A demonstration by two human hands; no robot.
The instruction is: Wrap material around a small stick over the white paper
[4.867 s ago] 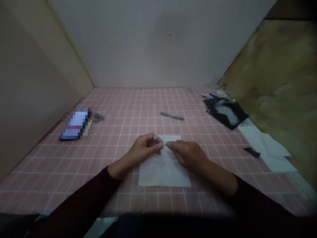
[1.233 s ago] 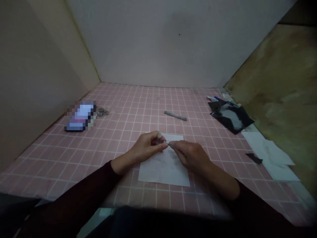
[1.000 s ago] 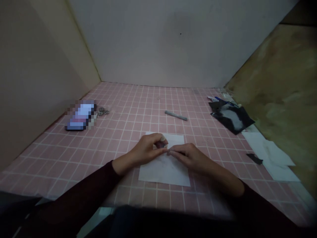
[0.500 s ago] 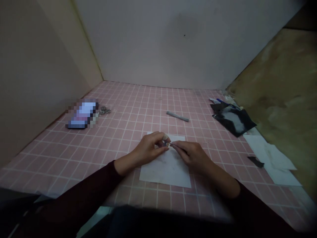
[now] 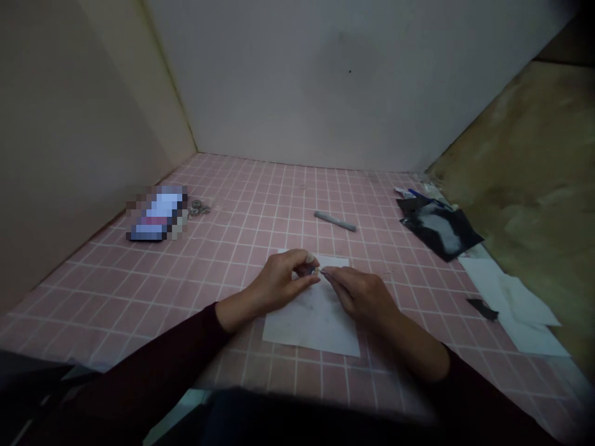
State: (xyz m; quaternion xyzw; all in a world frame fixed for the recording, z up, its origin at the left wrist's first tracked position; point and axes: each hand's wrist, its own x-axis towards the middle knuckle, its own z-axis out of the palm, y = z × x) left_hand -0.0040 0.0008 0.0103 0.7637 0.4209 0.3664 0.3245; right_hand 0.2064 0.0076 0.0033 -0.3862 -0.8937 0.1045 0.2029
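- From where I stand, the fingers of the left hand (image 5: 281, 284) are pinched on a small pale piece (image 5: 317, 271), too small to make out; a pale band shows near one fingertip.
- The fingers of the right hand (image 5: 365, 292) are together, clamped on a thin tool (image 5: 323, 271) mostly hidden in the grip, its tip right by the pale piece.
- Both hands meet over a white sheet of paper (image 5: 311, 328), smudged with faint grey marks and lying flat on the pink checked surface (image 5: 223, 248).
- Just beyond the paper lies a slim grey stick (image 5: 335, 221), set at a slant.
- Off to the left sits a phone (image 5: 160, 214), its screen lit and blurred out, with small metal rings (image 5: 198, 207) just beside it.
- Over to the right are a black sheet (image 5: 465, 232) with a whitish patch, a blue item (image 5: 413, 194) behind it, some white papers (image 5: 525, 300), and a dark scrap (image 5: 482, 308) near them.
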